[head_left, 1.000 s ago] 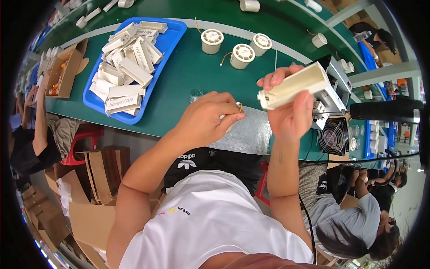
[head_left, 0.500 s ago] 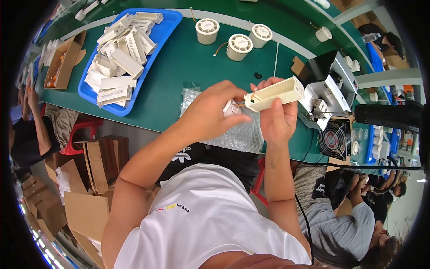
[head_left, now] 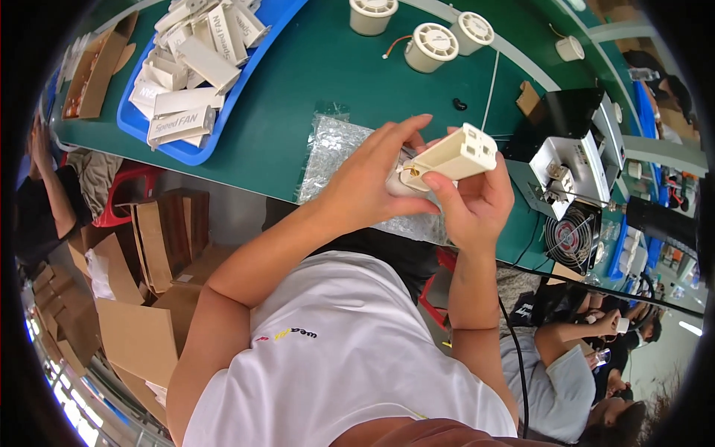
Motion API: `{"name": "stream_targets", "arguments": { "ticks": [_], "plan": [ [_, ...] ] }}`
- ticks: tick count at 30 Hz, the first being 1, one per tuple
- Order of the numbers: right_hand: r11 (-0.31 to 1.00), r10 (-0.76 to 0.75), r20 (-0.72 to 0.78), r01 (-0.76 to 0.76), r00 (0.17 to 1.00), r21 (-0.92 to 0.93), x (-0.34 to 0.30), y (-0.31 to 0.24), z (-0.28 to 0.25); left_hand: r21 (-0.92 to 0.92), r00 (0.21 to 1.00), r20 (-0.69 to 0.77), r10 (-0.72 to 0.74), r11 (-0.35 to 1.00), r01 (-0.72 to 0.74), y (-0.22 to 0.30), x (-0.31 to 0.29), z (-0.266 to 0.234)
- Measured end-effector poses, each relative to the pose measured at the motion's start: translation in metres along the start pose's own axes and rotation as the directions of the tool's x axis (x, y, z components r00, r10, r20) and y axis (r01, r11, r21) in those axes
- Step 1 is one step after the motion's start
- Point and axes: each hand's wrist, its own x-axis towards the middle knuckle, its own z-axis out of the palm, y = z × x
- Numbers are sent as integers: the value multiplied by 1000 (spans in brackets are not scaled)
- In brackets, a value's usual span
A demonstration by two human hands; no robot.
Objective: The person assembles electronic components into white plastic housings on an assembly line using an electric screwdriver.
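Observation:
In front of my chest, my right hand grips a cream plastic handle housing, a hollow trough with square openings at its upper end. Its lower end meets a white rounded part, mostly hidden behind the fingers of my left hand. That hand is closed around the rounded part, thumb below and fingers above. My right thumb presses at the joint, where a bit of thin wire shows inside the housing. Under both hands lies a sheet of bubble wrap.
To the left, a blue tray holds several similar housings beside a cardboard box. White round fan units and a small black piece sit farther back. At right stand a black-and-silver machine, a metal-grilled fan and a co-worker.
The housing has come down against the white rounded part, its far end tipped up toward me. My right thumb has moved to the joint. The whole view has shifted slightly.

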Motion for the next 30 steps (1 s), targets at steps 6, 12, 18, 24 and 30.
{"name": "stream_targets", "arguments": {
  "ticks": [6,12,18,24,30],
  "plan": [
    [905,-132,11,125,991,-407,1,-10,14,21,998,16,58,998,-58,-6,-5,-2],
    [936,-80,83,103,993,-337,9,-15,14,-51,1000,9,30,998,-30,-9,-9,-4],
    [950,-106,30,110,994,-291,6,-16,18,-29,998,56,15,999,-13,-8,-8,-8],
    [909,-111,111,146,988,-392,8,-15,18,-34,1000,28,-4,999,5,-12,-8,-5],
    [980,-16,-58,4,998,-201,0,-9,25,31,989,-137,50,998,-47,-13,-11,9]
  ]
}}
